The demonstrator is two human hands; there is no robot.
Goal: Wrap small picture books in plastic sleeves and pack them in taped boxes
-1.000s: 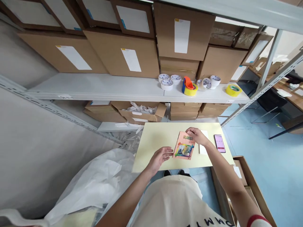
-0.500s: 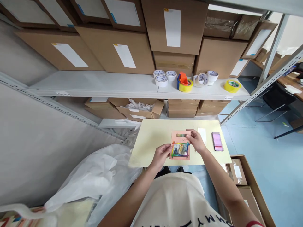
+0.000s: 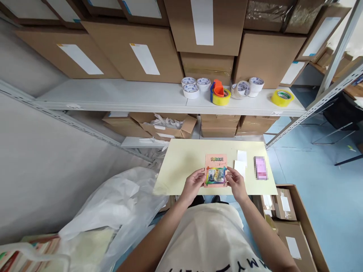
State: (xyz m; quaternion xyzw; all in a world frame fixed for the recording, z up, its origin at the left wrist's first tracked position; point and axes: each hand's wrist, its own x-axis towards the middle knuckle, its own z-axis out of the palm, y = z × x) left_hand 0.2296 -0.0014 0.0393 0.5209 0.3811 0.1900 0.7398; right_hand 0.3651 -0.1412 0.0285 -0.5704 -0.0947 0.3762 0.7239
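Right hand (image 3: 237, 184) lower, opposite left hand (image 3: 193, 184), both closed on booklet (image 3: 216, 170) edges above table (image 3: 181, 158)

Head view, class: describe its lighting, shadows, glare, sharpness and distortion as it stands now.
All in the head view: soft, diffuse light, with faint shading on the pale tabletop left of the booklet; glare on the taped box at upper right; wide-angle stretching, so the left carton looks slanted; the phone pixelated; the booklet's smallest lettering unreadable.
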